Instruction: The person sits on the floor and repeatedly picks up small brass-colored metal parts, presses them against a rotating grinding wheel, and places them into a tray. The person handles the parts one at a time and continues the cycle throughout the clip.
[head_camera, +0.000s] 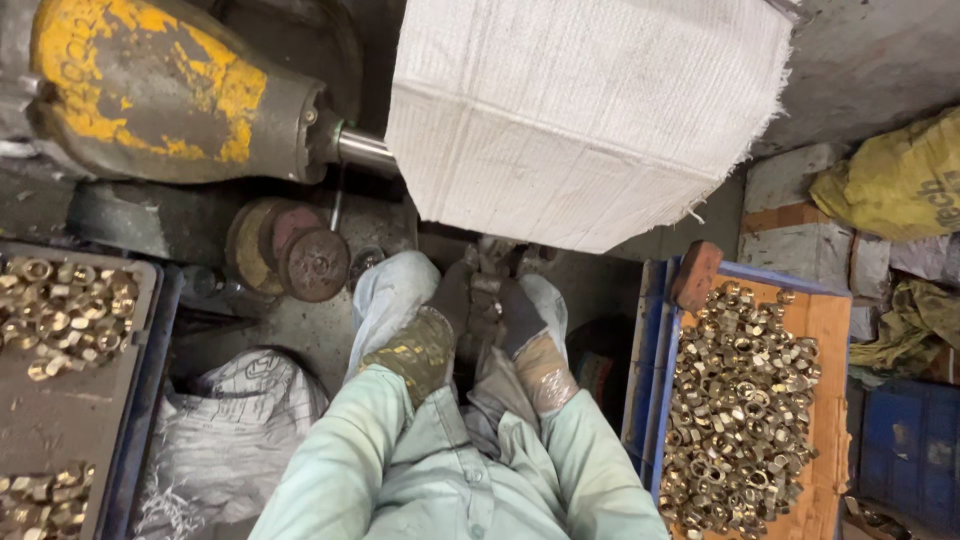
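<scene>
Grimy concrete workshop floor spreads under a seated person in a pale green shirt. Both dark-gloved hands meet over the lap: the left hand (452, 300) and right hand (520, 315) are closed together around a small dark metal piece (487, 292), whose shape is too dim to tell. Right of the hands sits a blue crate of brass hex nuts (740, 400), left of them a grey tray of brass nuts (70, 310). Beyond the hands hangs a white woven cloth (590, 110), with a yellow-painted worn motor housing (150, 85) farther left.

White cloth (585, 110) overhangs the hands; nut trays (830, 330) flank both sides.
</scene>
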